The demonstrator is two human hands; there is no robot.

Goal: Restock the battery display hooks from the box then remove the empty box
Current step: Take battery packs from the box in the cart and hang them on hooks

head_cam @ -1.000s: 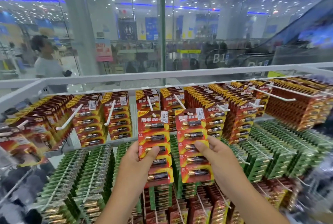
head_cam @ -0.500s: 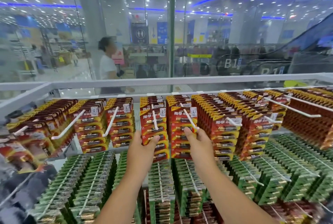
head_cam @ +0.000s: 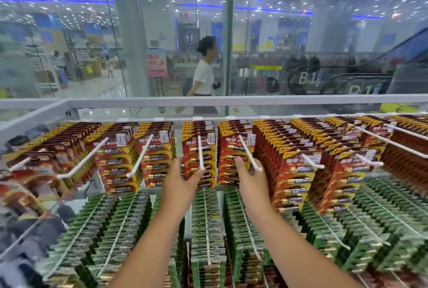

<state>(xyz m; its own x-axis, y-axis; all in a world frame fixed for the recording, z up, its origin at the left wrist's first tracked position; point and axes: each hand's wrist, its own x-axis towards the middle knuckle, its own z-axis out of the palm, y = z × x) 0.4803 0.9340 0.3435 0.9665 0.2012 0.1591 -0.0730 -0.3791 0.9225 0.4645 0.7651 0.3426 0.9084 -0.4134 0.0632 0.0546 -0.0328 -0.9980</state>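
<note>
Red battery cards hang in rows on white hooks along the display's top rail. My left hand (head_cam: 183,177) grips the lower part of the red battery stack (head_cam: 199,146) on the left centre hook (head_cam: 201,153). My right hand (head_cam: 251,176) grips the lower edge of the neighbouring red battery stack (head_cam: 232,146) on the right centre hook (head_cam: 249,152). Both stacks sit pushed back on their hooks, whose white tips stick out past my fingers. No box is in view.
Green battery cards (head_cam: 208,222) fill the hooks in the row below. More red stacks (head_cam: 289,160) crowd the right, with long bare hook ends (head_cam: 382,139) jutting forward. A glass wall stands behind the white rail (head_cam: 208,102); a person (head_cam: 203,74) walks past outside.
Both hands slid their red battery stacks up and back along the two centre hooks to the rail. The person behind the glass walked to the right.
</note>
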